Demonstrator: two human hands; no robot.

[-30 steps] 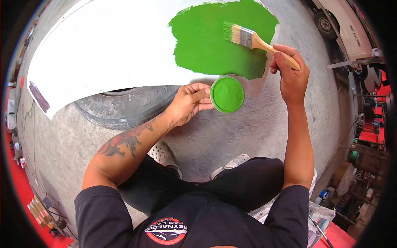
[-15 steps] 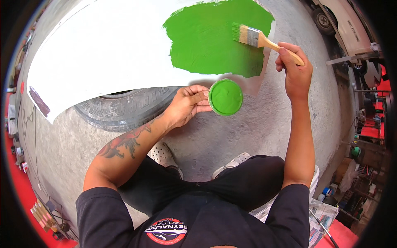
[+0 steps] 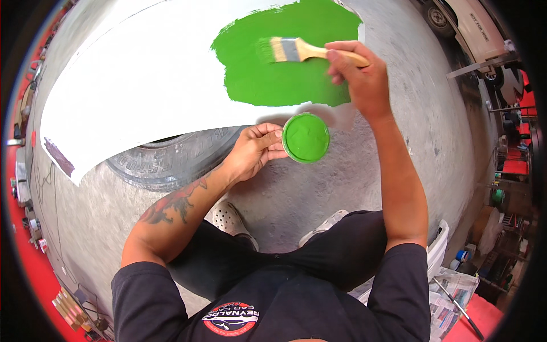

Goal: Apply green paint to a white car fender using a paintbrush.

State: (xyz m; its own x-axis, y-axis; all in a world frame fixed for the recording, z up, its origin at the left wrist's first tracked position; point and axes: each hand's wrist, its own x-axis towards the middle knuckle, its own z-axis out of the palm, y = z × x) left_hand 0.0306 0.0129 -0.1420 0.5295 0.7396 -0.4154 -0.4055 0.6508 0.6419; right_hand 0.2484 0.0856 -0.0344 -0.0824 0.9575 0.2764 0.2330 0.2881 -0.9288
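Two bare hands work in front of a white car body panel [image 3: 131,74] that bears a broad green paint patch [image 3: 273,82] with ragged, brushed edges. The right hand [image 3: 364,80] grips a flat paintbrush [image 3: 299,50], its thumb and fingers closed around the pale wooden handle. A grey metal ferrule binds the light bristles, whose green tips lie over the patch, slightly blurred; whether they press on the surface I cannot tell. Lower down, the left hand [image 3: 253,151] pinches the left edge of a round paint container [image 3: 305,161], thumb on the near face and fingers behind. Green paint fills its circle, just below the panel's lower edge.

Raised lettering runs along the sidewall of a black tyre [image 3: 182,159] under the panel. On the person's dark T-shirt [image 3: 296,308], a round red, white and black logo [image 3: 231,319] carries printed words, upside down in this view. A short line of dark capitals marks a pale vehicle [image 3: 470,40] at upper right. Printed newspaper [image 3: 444,313] lies at lower right, with a slim dark-ended tool [image 3: 461,310] across it.
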